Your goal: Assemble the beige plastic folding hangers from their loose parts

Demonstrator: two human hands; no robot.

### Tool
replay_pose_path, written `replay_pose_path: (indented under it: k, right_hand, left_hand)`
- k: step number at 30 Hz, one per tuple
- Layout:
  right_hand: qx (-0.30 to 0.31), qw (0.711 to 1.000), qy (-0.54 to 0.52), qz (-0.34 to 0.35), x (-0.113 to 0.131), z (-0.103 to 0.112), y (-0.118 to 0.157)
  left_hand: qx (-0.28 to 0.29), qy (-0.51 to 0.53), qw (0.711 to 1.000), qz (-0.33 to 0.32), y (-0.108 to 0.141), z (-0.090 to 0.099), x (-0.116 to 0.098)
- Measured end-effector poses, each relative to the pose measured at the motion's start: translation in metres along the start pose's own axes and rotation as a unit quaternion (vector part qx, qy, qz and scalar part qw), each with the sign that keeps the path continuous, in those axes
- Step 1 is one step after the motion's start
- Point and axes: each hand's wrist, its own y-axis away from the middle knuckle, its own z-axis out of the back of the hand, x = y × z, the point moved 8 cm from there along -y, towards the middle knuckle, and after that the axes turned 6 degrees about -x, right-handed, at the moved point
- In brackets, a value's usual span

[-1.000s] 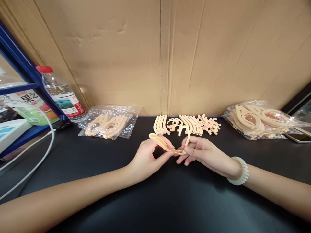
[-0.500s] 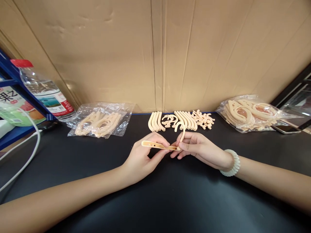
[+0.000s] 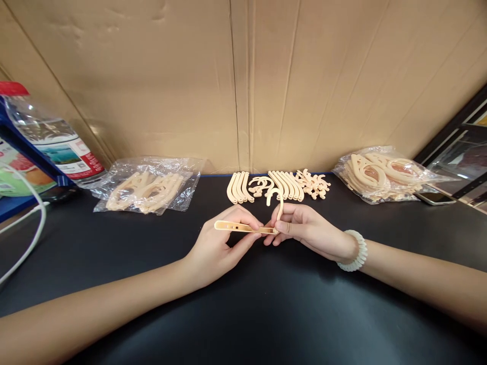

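My left hand (image 3: pixel 216 248) pinches a beige plastic hanger arm (image 3: pixel 227 226) between thumb and fingers, its hollow side turned toward me. In my right hand (image 3: pixel 314 228) is a curved beige hanger hook (image 3: pixel 281 207), gripped low with its bend pointing up. The hook's base meets the right end of the arm; fingers partly cover the joint, so I cannot tell whether it is seated. Just beyond my hands lie a row of curved hanger arms (image 3: pixel 239 187), a small heap of hooks (image 3: pixel 258 184), more arms (image 3: pixel 287 185) and a pile of small connector pieces (image 3: pixel 316 183).
Clear bags of beige hanger parts lie at left (image 3: pixel 146 192) and right (image 3: pixel 375 175). A phone (image 3: pixel 436 197) rests beside the right bag. At far left are a red-capped bottle (image 3: pixel 64 147) and a white cable (image 3: pixel 38 230). Cardboard (image 3: pixel 171 86) stands behind the black table (image 3: pixel 243 314).
The whole view has shifted slightly, so things sit a little further left. Both hands keep the same hold on the arm and hook, with hardly any movement between them.
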Motion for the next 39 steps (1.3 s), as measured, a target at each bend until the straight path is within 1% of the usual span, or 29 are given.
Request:
replay_pose_path:
  k: [12, 20, 26, 28, 33, 36, 39]
  right_hand:
    - [-0.029, 0.997, 0.063, 0.034, 0.002, -0.002, -0.001]
    - [-0.034, 0.995, 0.071, 0.055, 0.002, -0.003, 0.001]
    - [-0.048, 0.995, 0.072, 0.058, 0.002, -0.004, 0.001]
    - [-0.052, 0.994, 0.069, 0.062, 0.003, -0.004, 0.001]
    - [-0.063, 0.995, 0.057, 0.052, 0.002, -0.002, 0.001]
    - [-0.067, 0.995, 0.049, 0.058, 0.005, -0.001, 0.002]
    - [-0.080, 0.991, 0.054, 0.096, 0.012, 0.001, 0.003]
  left_hand:
    - [0.011, -0.012, 1.000, -0.015, 0.001, -0.002, -0.002]
    - [0.011, -0.018, 1.000, -0.013, 0.000, -0.002, -0.003]
    - [0.009, -0.033, 0.999, -0.016, -0.002, -0.001, -0.006]
    - [0.004, -0.030, 1.000, 0.003, -0.002, 0.000, -0.003]
    - [-0.013, 0.008, 0.996, 0.086, 0.001, -0.001, 0.008]
    - [-0.033, 0.065, 0.984, 0.162, 0.003, 0.000, 0.017]
    - [-0.048, 0.115, 0.968, 0.218, 0.004, -0.001, 0.023]
